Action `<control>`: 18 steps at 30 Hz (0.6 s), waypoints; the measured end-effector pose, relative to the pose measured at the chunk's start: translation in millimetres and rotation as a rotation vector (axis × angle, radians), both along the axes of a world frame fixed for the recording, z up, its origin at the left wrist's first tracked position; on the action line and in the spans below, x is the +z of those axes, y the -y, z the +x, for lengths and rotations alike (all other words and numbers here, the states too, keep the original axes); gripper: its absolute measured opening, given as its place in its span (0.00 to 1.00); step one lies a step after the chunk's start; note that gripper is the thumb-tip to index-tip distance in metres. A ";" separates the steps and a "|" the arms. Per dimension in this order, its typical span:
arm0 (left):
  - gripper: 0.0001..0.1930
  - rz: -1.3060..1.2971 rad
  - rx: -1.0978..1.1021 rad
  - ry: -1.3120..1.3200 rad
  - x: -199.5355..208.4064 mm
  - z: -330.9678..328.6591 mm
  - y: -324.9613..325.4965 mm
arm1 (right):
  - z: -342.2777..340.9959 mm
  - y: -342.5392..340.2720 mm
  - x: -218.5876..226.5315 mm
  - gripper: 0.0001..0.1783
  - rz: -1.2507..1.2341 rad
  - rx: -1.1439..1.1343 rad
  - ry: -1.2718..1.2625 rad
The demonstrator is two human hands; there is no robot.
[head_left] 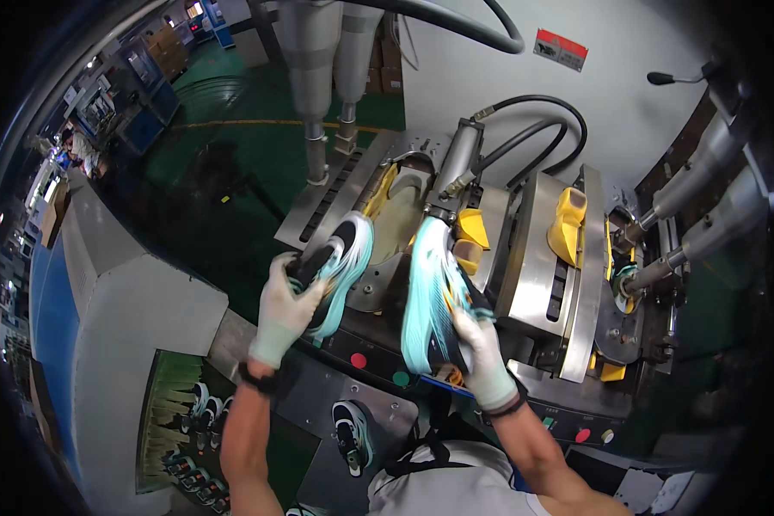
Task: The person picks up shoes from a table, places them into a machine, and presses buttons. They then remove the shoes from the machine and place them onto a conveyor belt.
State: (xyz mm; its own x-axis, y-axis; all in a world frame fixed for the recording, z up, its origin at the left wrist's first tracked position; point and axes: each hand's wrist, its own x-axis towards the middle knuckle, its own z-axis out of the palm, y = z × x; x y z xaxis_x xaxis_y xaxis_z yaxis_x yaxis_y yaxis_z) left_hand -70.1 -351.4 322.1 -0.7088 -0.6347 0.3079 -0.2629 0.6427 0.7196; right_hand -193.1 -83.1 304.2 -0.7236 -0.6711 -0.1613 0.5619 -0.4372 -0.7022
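My left hand (285, 311), in a white glove, grips a black and white sneaker (349, 251) with a pale turquoise sole. Its toe points away from me, over the front of the press's left station. To the right, my gloved right hand (485, 365) is closed around a second sneaker (428, 288), smeared by motion, its turquoise and white sole side showing. Just beyond both shoes lies the open mould bed (400, 211) with yellow pads (471, 229). One more sneaker (351, 437) rests on the metal shelf close to my body.
On the right, a second press station (568, 232) has cylinders (662, 249) reaching into it. Metal cylinders (318, 77) hang over the left station's far left. Red (359, 360) and green buttons (401, 378) line the front panel. Several sneakers (203, 416) sit on a green rack at lower left.
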 end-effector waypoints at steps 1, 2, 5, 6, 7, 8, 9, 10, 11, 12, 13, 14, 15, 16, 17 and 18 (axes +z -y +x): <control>0.25 0.026 0.060 0.016 -7.4 37.6 -9.0 | -23.2 29.3 -13.4 0.26 -0.037 0.136 -0.005; 0.25 0.055 0.100 -0.002 -13.1 70.0 -22.5 | -45.3 73.8 -32.0 0.19 -0.052 0.054 0.045; 0.26 0.134 0.275 0.038 -71.4 176.3 -52.1 | -99.6 191.7 -44.5 0.06 0.059 0.159 0.248; 0.26 0.173 0.335 0.103 -91.3 199.0 -65.7 | -133.2 216.0 -72.0 0.04 0.273 0.106 0.167; 0.27 0.217 0.381 0.167 -111.2 213.3 -77.9 | -172.8 235.2 -106.3 0.06 0.596 -0.148 -0.133; 0.27 0.272 0.526 0.236 -126.4 245.1 -93.1 | -147.3 265.6 -106.5 0.06 0.688 -0.129 -0.196; 0.27 0.347 0.522 0.266 -146.1 239.3 -101.3 | -223.5 250.1 -155.8 0.10 0.973 -0.386 -0.305; 0.28 0.406 0.594 0.316 -162.4 255.1 -112.7 | -228.2 265.5 -175.1 0.13 1.260 -0.373 -0.334; 0.29 0.462 0.666 0.369 -176.0 274.8 -125.2 | -221.4 279.7 -190.3 0.15 1.573 -0.294 -0.539; 0.30 0.451 0.704 0.413 -202.0 292.9 -137.3 | -224.8 292.2 -195.1 0.15 1.632 -0.501 -0.546; 0.31 0.475 0.744 0.436 -233.8 312.3 -151.4 | -229.7 305.0 -195.5 0.15 1.676 -0.714 -0.553; 0.32 0.513 0.859 0.466 -239.8 334.3 -178.2 | -190.0 321.2 -184.2 0.17 1.562 -0.244 -0.759; 0.33 0.549 0.985 0.484 -239.3 355.1 -212.5 | -150.5 328.1 -155.5 0.20 1.381 0.224 -0.931; 0.33 0.567 1.018 0.464 -252.4 353.9 -220.5 | -164.7 320.7 -150.2 0.19 1.461 0.396 -1.452; 0.35 0.510 0.954 0.346 -263.8 360.1 -237.3 | -178.5 307.7 -156.2 0.19 1.457 0.584 -1.994; 0.37 0.453 0.893 0.231 -274.8 366.2 -257.4 | -200.0 292.8 -163.1 0.16 1.365 0.603 -2.113</control>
State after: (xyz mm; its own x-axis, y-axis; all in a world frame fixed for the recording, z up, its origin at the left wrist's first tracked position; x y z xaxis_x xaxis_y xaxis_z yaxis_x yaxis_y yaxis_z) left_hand 296.2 -94.1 47.3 0.0672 -0.9821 -0.1759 -0.6747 -0.1746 0.7171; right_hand -393.1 -375.9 141.1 -0.3167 -0.9358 -0.1550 -0.9450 0.2972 0.1366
